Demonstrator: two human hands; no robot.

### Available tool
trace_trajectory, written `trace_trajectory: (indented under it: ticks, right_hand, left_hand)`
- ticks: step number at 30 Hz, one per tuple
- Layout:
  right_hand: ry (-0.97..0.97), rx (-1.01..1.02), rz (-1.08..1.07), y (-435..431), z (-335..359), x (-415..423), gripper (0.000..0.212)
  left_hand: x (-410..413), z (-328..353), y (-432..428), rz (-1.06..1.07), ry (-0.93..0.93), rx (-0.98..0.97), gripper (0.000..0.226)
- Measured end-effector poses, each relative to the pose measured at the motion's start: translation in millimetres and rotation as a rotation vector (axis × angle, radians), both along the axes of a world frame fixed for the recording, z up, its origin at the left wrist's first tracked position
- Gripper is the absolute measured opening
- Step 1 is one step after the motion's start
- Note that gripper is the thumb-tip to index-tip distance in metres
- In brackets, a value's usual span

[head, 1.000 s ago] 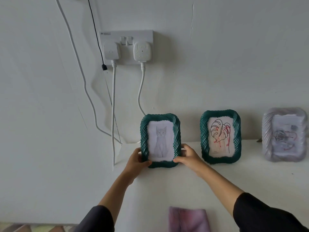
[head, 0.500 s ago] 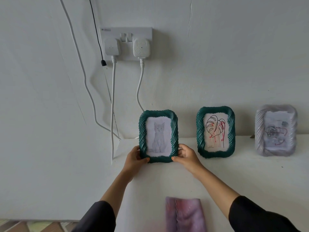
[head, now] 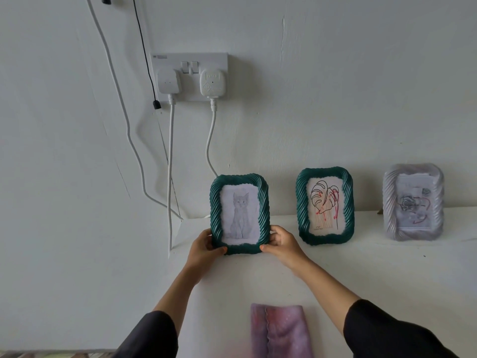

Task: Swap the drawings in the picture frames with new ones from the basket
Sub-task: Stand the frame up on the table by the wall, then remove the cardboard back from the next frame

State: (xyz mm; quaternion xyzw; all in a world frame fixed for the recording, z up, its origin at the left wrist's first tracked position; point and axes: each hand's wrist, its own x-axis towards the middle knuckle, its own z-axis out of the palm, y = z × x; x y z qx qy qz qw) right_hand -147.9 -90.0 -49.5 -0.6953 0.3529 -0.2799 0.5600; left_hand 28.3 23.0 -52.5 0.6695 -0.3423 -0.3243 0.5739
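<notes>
Green frame [head: 216, 202] with the cat drawing [head: 240, 215] is clamped at its two lower corners: left hand [head: 204, 248] and right hand [head: 282, 241] each pinch a side, thumbs in front, probably to keep it upright and square. It stands at the left end of the white shelf [head: 361, 267]; whether it touches is unclear. A second green frame [head: 300, 202] and a pale frame [head: 388, 202] stand to its right, facing out.

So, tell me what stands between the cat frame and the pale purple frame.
A green frame with a leaf drawing stands there, upright, touching neither, seen in the head view.
</notes>
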Motion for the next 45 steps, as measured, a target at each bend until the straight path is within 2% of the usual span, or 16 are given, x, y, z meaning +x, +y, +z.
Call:
trace_trajectory:
  ticks: [3,5,8,10,12,15,16,18,20,22,26,32,39,45]
  right_hand:
    - [0.035,0.048,-0.013,1,1,-3,0.058]
    - [0.105,0.068,-0.025,0,5,-9,0.066]
    - [0.261,0.066,-0.007,-4,15,-26,0.071]
    - [0.351,0.046,0.036,-7,23,-42,0.069]
    - [0.394,-0.046,0.028,-9,31,-61,0.061]
    - [0.336,-0.298,-0.127,-14,44,-86,0.046]
    - [0.300,-0.386,-0.192,-17,48,-94,0.043]
    - [0.228,-0.529,-0.309,-28,55,-108,0.045]
    - [0.209,-0.640,-0.373,-44,59,-123,0.056]
    - [0.245,-0.700,-0.370,-63,59,-137,0.069]
    - [0.279,-0.649,-0.229,-94,59,-158,0.081]
    - [0.140,-0.393,0.048,-120,57,-168,0.088]
    - [0.084,-0.366,0.051,-128,47,-166,0.084]
    - [0.046,-0.395,0.045,-107,50,-187,0.080]
  left_hand:
    - [0,4,1,0.021,0.087,-0.040,0.058]
    - [-5,7,0,0.160,0.089,-0.048,0.064]
    - [-26,20,0,0.573,-0.135,-0.131,0.045]
    - [-48,38,-1,0.717,-0.286,-0.307,0.040]
    - [-70,54,-7,0.661,-0.397,-0.522,0.038]
    - [-101,66,-20,0.385,-0.575,-0.698,0.034]
    - [-110,66,-25,0.268,-0.640,-0.698,0.033]
    - [-128,65,-36,0.048,-0.721,-0.573,0.035]
    - [-147,62,-50,-0.127,-0.750,-0.381,0.047]
    - [-162,59,-66,-0.213,-0.727,-0.249,0.064]
    - [-172,56,-98,-0.211,-0.600,-0.069,0.090]
    - [-166,44,-123,-0.199,-0.476,-0.006,0.089]
    - [-164,36,-129,-0.100,-0.509,0.044,0.084]
    - [-184,37,-110,-0.055,-0.484,-0.025,0.083]
